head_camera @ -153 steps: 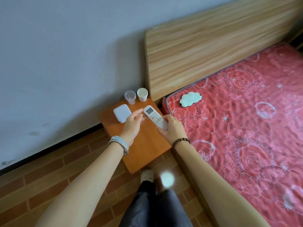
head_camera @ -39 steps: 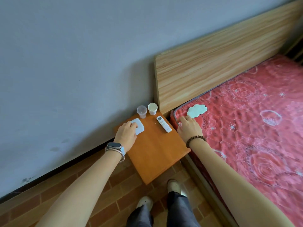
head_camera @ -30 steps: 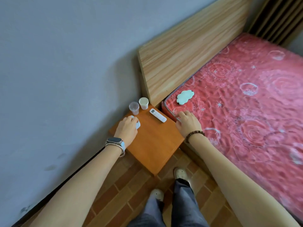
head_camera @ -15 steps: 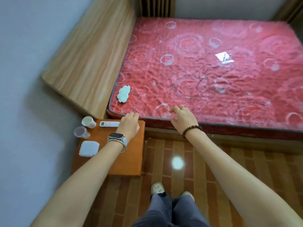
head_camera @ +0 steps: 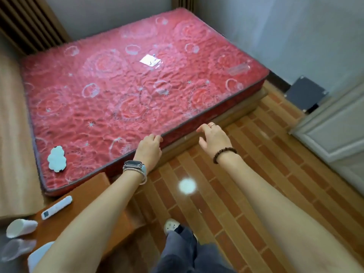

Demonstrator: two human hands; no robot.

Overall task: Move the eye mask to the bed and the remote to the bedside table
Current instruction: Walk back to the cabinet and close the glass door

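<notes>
A pale cloud-shaped eye mask point(head_camera: 56, 159) lies on the red bed point(head_camera: 122, 91) near its head-end corner. The white remote point(head_camera: 56, 207) lies on the orange bedside table point(head_camera: 65, 223) at lower left. My left hand point(head_camera: 149, 151) is held out at the mattress's near edge, fingers loosely curled, holding nothing. My right hand point(head_camera: 213, 140) hovers over the brick floor beside the bed frame, fingers relaxed and empty. Both hands are well away from the mask and the remote.
Two cups point(head_camera: 19, 228) and a white box point(head_camera: 37, 257) stand on the table's left part. A wooden headboard point(head_camera: 13, 134) runs along the left. A small clear packet point(head_camera: 150, 61) lies mid-mattress. A white door point(head_camera: 338, 127) is at right; the brick floor point(head_camera: 246, 174) stretches between.
The view has swung right, away from the table. My left hand left the table area and both hands moved along the mattress edge toward the foot of the bed.
</notes>
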